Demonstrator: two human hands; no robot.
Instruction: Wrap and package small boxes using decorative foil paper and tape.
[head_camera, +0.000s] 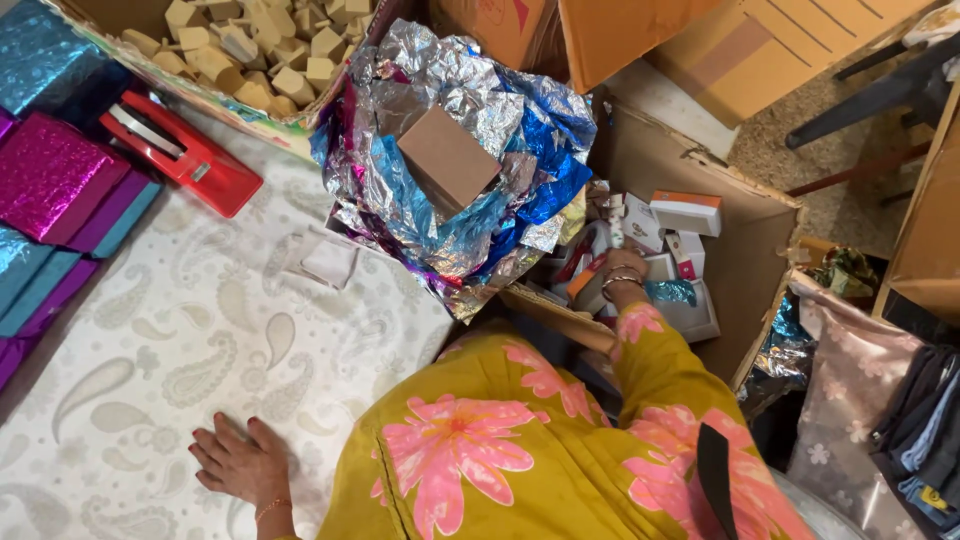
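Small boxes (672, 262) lie jumbled in the open carton (760, 250) where the right hand (612, 272) reaches, its grip hidden, while the left hand (235, 462) rests flat, fingers spread, on the paisley sheet (180, 330); nothing lifted yet.

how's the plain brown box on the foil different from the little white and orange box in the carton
The brown box is plain cardboard of one colour; the white and orange box is white with an orange top. The brown box rests tilted on crumpled foil; the other sits inside the open carton among small packages, near the right hand. The brown box looks larger. Both are shut and rectangular.
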